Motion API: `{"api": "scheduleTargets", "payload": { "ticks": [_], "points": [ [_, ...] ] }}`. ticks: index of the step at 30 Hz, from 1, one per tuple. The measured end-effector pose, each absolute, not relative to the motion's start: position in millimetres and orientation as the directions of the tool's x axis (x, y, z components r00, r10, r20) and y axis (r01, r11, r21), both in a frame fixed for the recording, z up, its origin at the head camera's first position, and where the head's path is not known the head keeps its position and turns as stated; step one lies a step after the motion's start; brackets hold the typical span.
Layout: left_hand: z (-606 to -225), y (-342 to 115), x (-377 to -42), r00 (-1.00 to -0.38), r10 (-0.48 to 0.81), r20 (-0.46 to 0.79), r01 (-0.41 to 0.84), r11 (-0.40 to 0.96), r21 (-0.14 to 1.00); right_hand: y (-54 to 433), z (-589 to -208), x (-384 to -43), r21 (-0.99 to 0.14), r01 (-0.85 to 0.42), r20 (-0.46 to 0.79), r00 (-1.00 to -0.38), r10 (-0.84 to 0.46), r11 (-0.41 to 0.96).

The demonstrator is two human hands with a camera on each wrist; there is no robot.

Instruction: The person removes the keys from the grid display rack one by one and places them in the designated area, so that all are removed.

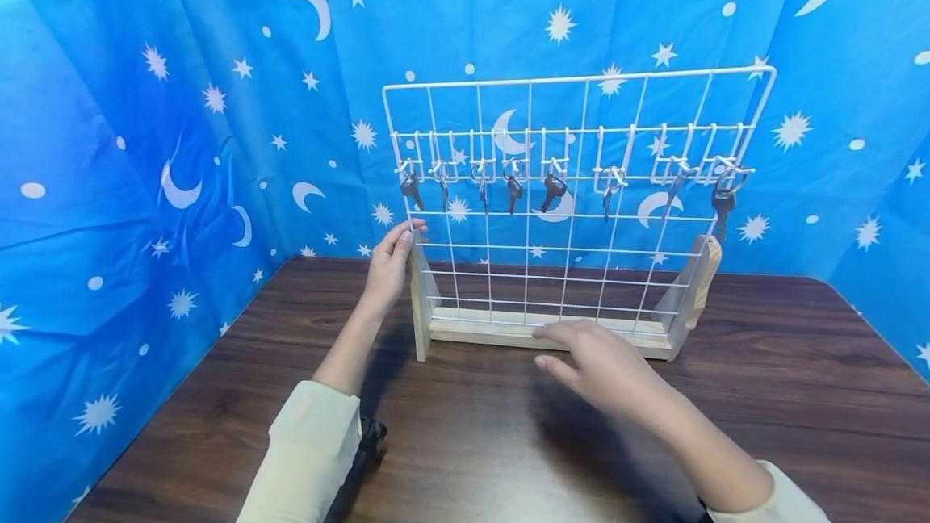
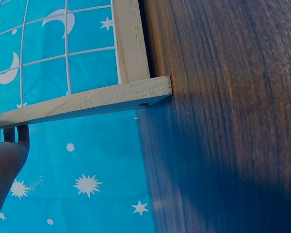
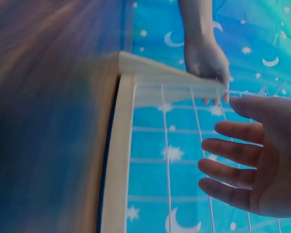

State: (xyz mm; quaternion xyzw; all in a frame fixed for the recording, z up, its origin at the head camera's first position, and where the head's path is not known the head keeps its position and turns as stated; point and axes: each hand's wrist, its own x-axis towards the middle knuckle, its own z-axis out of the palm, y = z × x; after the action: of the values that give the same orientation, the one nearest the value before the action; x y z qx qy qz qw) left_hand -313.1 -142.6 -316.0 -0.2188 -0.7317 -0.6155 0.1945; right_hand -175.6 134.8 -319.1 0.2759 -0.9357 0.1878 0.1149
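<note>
The rack (image 1: 465,332) is made up of a white wire grid (image 1: 581,78) set between two pale wooden side pieces (image 1: 421,305), which are joined by a wooden bar (image 1: 508,337) along the bottom. It is stood upright on the counter (image 1: 450,442). Dark keys (image 1: 555,188) are hung in a row from white hooks (image 1: 613,176) across its upper part. Its left edge is gripped by the left hand (image 1: 387,265).
</note>
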Motion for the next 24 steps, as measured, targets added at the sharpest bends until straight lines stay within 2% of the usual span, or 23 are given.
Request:
{"api": "scheduleTargets", "payload": {
  "ticks": [9,17,24],
  "points": [
    [-313,-143,-312,-0.832,0.076,0.549,0.553,0.162,0.817,88,-299,-194,-0.373,-0.557,0.37,-0.823,-0.431,0.742],
    [-295,-139,-289,-0.852,0.08,0.517,0.522,0.194,0.83,55,-284,-207,-0.513,-0.604,0.412,-0.796,-0.443,0.609],
    [-311,-143,-308,-0.848,0.088,0.523,0.53,0.16,0.832,32,-267,-216,-0.458,-0.686,0.518,-0.723,-0.458,0.565]
  ]
}}
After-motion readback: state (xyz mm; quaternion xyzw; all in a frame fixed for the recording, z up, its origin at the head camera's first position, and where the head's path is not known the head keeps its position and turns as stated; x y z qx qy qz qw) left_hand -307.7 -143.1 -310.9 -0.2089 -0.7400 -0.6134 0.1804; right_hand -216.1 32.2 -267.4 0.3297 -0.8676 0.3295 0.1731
